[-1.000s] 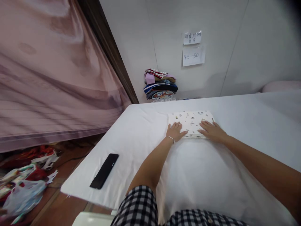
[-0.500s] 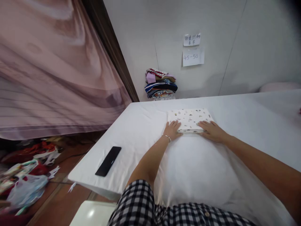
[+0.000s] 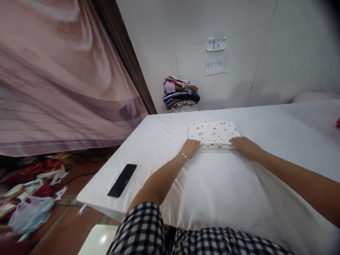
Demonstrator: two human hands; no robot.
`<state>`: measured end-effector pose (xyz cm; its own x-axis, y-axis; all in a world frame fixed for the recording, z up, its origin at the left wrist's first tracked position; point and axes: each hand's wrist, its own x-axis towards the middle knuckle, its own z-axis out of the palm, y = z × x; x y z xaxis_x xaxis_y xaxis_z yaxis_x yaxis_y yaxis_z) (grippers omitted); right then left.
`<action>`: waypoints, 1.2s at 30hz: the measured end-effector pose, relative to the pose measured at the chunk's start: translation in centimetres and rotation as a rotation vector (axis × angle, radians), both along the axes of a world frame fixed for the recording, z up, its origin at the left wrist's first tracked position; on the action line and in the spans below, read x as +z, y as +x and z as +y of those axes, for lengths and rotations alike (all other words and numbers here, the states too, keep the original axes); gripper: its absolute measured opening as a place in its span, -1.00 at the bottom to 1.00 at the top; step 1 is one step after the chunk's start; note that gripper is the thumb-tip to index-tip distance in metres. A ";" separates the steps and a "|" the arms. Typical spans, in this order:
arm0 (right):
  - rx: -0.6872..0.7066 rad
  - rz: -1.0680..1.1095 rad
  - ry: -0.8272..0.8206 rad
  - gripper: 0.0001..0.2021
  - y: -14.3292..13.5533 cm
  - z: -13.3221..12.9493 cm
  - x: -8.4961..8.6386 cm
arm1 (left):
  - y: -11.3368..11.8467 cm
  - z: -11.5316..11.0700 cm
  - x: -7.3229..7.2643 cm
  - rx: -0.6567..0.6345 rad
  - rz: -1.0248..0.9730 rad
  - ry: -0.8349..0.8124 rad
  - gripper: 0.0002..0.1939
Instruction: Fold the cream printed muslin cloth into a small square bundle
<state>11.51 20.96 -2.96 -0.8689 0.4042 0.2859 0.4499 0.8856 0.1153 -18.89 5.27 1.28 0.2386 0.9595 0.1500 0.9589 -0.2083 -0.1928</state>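
Observation:
A folded white cloth [image 3: 214, 131] with small scattered prints lies flat on the white-covered table, its layered folded edge facing me. My left hand [image 3: 190, 148], with a bracelet at the wrist, is closed on the near left corner, fingertips on top and thumb out of sight. At the near right corner, my right hand [image 3: 245, 147] pinches the cloth in the same way, its thumb hidden below. Both forearms reach out over the table.
A black phone [image 3: 122, 180] lies on the table's left part. Folded clothes [image 3: 181, 95] are stacked against the wall beyond the far edge. A pink curtain [image 3: 61, 78] hangs at left, above bags [image 3: 32, 214] on the floor. A pale stool [image 3: 98, 241] stands near the front left corner.
My hands have slid outward from the top of the cloth to its two near corners. Before, the fingers lay flat; now they are bent round the corners.

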 end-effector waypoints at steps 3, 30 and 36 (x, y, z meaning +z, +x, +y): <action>-0.014 -0.043 -0.021 -0.51 -0.6 -0.3 0.9 | 0.8 0.4 0.4 0.033 0.049 -0.070 -0.55; 0.109 0.295 0.203 -0.46 5.1 -6.9 20.0 | 0.4 -6.5 19.0 -0.081 -0.093 0.284 -0.28; -0.026 0.291 -0.344 -0.41 4.9 -5.3 19.8 | -0.9 -5.5 18.4 -0.040 -0.518 0.077 -0.39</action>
